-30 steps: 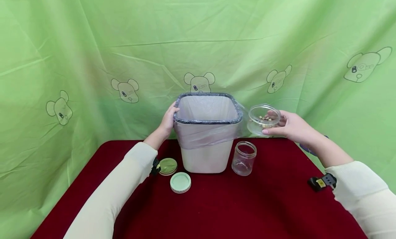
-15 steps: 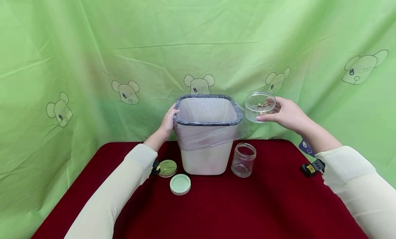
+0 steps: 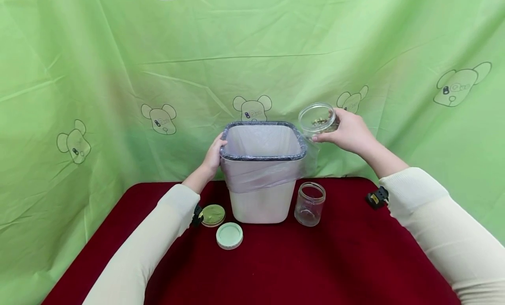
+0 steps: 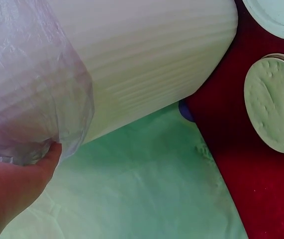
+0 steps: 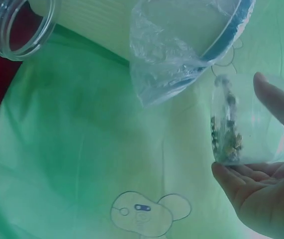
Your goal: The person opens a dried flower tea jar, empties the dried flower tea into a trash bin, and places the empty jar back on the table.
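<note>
A white trash bin point(image 3: 260, 204) stands upright with a translucent liner point(image 3: 262, 175) folded over its dark rim. My left hand point(image 3: 213, 154) grips the bin's left rim; the thumb shows against the liner in the left wrist view. In my right hand point(image 3: 349, 129) is a clear, wide-mouthed jar point(image 5: 261, 119), pinched between thumb and fingers. It hangs in the air by the bin's right rim, tilted a little toward the opening. Small brownish-green bits point(image 5: 231, 137) lie inside the jar.
A second clear jar point(image 3: 309, 208), lidless, stands on the red tablecloth point(image 3: 284, 265) right of the bin. Left of it lie a green lid point(image 3: 213, 214) and a pale mint lid point(image 3: 229, 235). A green curtain point(image 3: 197, 42) hangs close behind.
My right hand has lifted the jar and brought it left to the bin's right rim, where it now tilts slightly. The left hand keeps its place on the rim.
</note>
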{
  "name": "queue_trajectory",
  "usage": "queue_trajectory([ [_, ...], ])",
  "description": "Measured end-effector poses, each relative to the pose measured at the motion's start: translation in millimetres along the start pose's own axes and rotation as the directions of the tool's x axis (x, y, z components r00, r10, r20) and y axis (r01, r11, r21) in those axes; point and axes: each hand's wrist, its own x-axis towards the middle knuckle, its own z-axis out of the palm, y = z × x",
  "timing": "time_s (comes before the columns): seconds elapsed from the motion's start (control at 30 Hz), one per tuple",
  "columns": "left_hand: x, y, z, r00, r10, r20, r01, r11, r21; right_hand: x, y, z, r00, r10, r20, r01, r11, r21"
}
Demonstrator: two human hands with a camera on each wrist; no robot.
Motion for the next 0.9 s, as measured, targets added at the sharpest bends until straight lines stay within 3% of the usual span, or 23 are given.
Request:
queue_trajectory([
  [0.67, -0.1, 2.3, 0.1, 1.0, 0.007, 0.005, -0.007, 1.0, 0.026, 28.1, -25.5, 24.5, 0.994, -0.108, -0.005, 0.107, 0.99, -0.094],
  [0.9, -2.7, 3.2, -0.3, 1.0, -0.001, 0.01, 0.001, 1.0, 0.029, 32.8, -30.4, 32.1, 0.986, -0.165, -0.017, 0.16, 0.972, -0.17],
])
